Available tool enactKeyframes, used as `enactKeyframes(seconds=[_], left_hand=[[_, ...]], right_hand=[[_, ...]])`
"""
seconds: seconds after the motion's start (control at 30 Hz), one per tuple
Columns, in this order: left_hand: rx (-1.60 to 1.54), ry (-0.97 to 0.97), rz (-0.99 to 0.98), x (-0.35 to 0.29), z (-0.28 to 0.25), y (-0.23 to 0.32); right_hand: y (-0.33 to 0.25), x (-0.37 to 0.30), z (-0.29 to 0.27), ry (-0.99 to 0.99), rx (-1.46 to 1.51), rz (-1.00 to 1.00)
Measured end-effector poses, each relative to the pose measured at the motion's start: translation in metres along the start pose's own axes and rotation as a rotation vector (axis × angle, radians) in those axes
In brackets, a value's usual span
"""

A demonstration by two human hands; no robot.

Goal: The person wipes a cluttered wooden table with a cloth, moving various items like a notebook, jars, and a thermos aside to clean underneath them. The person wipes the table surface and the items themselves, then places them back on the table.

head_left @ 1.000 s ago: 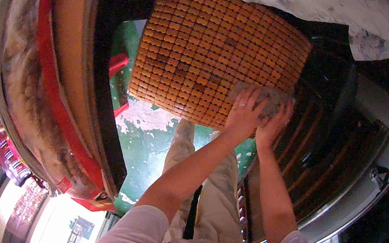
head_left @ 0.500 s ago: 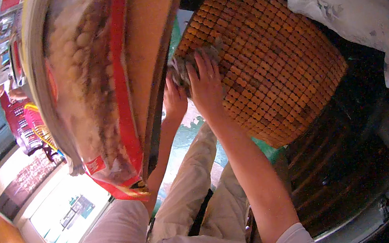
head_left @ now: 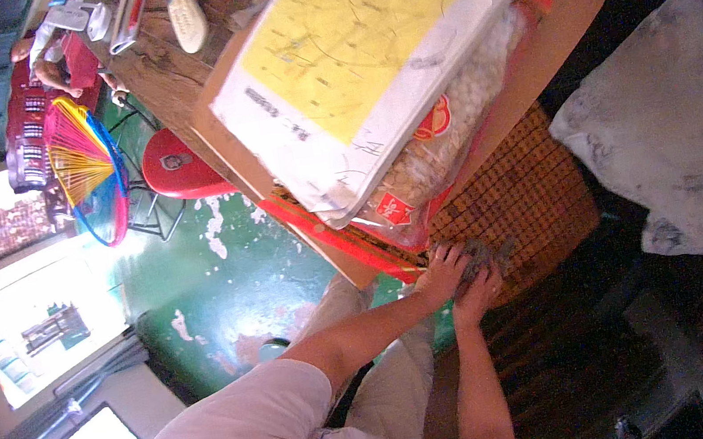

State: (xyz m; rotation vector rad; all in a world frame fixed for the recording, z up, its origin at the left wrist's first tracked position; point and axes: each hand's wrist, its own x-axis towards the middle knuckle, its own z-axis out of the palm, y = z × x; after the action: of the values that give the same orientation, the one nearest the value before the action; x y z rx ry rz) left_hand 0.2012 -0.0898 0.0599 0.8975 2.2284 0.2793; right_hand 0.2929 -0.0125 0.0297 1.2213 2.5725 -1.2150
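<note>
Both of my hands are together at the near-left edge of a brown beaded seat mat (head_left: 535,185). A crumpled grey cloth (head_left: 484,256) is bunched between them, low against the mat. My left hand (head_left: 442,275) grips its left side with bent fingers. Close beside it, my right hand (head_left: 477,295) has its fingers curled round the cloth from the near side. The fingertips are partly lost in the dark folds. Whether the cloth touches the mat I cannot tell.
Left of the mat, a wooden table (head_left: 169,74) bears a bag of pale round pieces (head_left: 441,153) under a yellow-and-white sheet (head_left: 329,61). A red stool (head_left: 177,163) and a colourful corded chair (head_left: 88,167) stand on the green floor (head_left: 233,272). A whitish cloth-like sheet (head_left: 660,113) hangs at right.
My view has swung, so the table top and stool show now. Both hands still hold the cloth, now at the mat's near-left edge rather than its upper left.
</note>
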Motion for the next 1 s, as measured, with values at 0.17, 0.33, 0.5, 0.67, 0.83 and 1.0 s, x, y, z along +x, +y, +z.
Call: enactKeyframes(seconds=[0.17, 0.33, 0.5, 0.67, 0.83, 1.0], left_hand=[[-0.553, -0.274, -0.178, -0.019, -0.022, 0.029], [-0.75, -0.039, -0.01, -0.074, -0.029, 0.008], [-0.99, -0.125, 0.217, -0.179, -0.228, 0.06], [-1.138, 0.056, 0.451, -0.229, -0.294, 0.046], [-0.714, 0.458, 0.162, -0.242, -0.365, 0.023], [-0.16, 0.689, -0.079, -0.149, -0.391, -0.042]], right_hand=[[-0.004, -0.008, -0.053, -0.376, -0.25, 0.402], [-0.112, -0.037, -0.148, -0.339, 1.019, 0.682], [-0.206, -0.077, -0.217, -0.366, 0.709, 0.074], [-0.311, -0.094, -0.261, -0.396, 0.599, -0.258], [-0.343, -0.056, -0.253, -0.088, 0.44, -0.38], [-0.431, 0.004, -0.236, -0.027, 0.264, -0.617]])
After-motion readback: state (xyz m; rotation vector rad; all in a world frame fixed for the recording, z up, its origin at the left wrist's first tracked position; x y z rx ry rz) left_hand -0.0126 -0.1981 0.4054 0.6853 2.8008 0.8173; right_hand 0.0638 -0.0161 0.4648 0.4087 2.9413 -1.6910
